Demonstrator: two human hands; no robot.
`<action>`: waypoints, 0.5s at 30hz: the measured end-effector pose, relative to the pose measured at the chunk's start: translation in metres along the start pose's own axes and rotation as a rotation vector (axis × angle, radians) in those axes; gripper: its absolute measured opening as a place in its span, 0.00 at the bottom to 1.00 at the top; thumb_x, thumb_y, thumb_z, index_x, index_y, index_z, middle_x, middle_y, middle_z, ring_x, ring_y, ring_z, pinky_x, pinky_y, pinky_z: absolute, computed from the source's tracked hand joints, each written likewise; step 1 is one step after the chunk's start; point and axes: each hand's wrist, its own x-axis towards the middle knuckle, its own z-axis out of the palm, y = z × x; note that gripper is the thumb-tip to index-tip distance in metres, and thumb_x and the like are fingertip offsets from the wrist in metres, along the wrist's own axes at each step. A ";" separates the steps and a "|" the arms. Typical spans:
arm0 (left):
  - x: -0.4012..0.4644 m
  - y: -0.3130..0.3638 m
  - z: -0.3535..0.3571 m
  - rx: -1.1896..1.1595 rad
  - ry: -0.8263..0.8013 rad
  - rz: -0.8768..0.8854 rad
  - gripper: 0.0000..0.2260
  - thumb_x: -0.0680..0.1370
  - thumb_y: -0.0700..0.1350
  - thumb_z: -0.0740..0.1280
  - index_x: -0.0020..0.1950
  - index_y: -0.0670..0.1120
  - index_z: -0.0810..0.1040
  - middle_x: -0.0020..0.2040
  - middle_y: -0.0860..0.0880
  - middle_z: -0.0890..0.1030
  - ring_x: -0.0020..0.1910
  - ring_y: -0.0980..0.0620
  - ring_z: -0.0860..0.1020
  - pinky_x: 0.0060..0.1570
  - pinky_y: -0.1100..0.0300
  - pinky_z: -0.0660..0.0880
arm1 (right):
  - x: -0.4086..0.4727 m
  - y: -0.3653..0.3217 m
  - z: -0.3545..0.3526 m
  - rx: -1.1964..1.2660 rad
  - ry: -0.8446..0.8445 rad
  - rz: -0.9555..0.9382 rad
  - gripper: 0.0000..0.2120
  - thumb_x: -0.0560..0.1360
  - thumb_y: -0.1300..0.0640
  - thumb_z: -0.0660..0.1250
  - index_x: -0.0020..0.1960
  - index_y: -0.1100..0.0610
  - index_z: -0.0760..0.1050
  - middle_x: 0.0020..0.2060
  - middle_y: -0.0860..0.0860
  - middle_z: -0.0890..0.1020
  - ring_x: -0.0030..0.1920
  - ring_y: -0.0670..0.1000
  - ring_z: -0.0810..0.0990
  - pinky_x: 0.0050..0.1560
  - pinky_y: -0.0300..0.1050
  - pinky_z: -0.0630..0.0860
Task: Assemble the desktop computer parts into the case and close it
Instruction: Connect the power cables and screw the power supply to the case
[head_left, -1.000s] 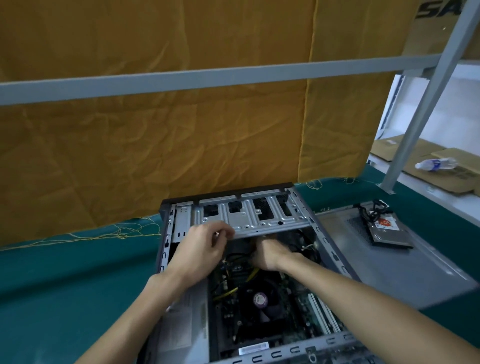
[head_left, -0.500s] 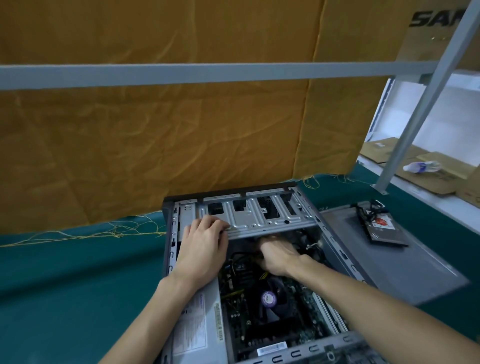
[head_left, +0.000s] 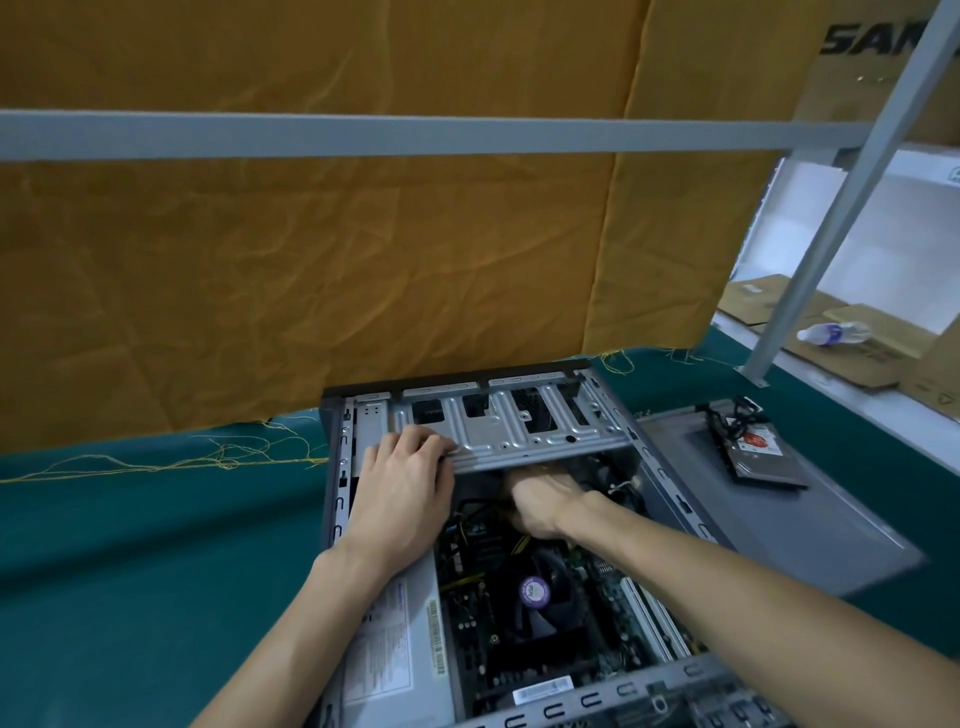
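Note:
An open grey computer case (head_left: 337, 499) lies on its side on the green table. Inside it I see the motherboard with a black CPU fan (head_left: 540, 592) that has a purple sticker. A grey metal drive cage (head_left: 519, 431) spans the far end of the case. My left hand (head_left: 400, 488) rests on the cage's left end, with its fingers curled over the near edge. My right hand (head_left: 540, 499) reaches under the cage among black cables; its fingers are hidden there. A hard drive (head_left: 763, 457) with cables lies on the loose side panel (head_left: 769, 519) to the right.
An orange cloth hangs behind the case, crossed by a grey frame bar (head_left: 467, 135). A slanted grey post (head_left: 810, 249) stands at the right. Cardboard and a plastic bottle (head_left: 831, 332) lie beyond it. Green table (head_left: 130, 545) spreads to the left.
My left hand has slid from above the case's middle to the left end of the drive cage. My right hand stays under the cage. The camera has shifted slightly.

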 end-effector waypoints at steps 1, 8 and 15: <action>-0.001 0.000 -0.001 -0.001 -0.001 0.000 0.12 0.84 0.49 0.59 0.63 0.51 0.79 0.61 0.52 0.77 0.58 0.47 0.74 0.58 0.52 0.67 | 0.000 0.000 0.001 -0.005 0.000 -0.005 0.16 0.77 0.64 0.67 0.65 0.64 0.76 0.58 0.62 0.81 0.55 0.64 0.82 0.56 0.53 0.81; -0.002 0.001 -0.002 0.012 -0.011 0.000 0.13 0.85 0.49 0.58 0.65 0.51 0.79 0.61 0.52 0.76 0.59 0.47 0.74 0.59 0.53 0.67 | -0.004 0.000 0.004 0.057 0.022 0.004 0.13 0.78 0.62 0.67 0.63 0.62 0.77 0.60 0.60 0.81 0.57 0.62 0.81 0.57 0.50 0.79; -0.001 0.001 -0.003 0.015 -0.022 0.009 0.12 0.84 0.48 0.60 0.64 0.50 0.79 0.60 0.51 0.77 0.59 0.46 0.75 0.59 0.52 0.68 | -0.021 0.032 0.001 0.538 -0.050 0.118 0.14 0.85 0.50 0.57 0.43 0.52 0.72 0.42 0.48 0.75 0.42 0.47 0.75 0.50 0.46 0.71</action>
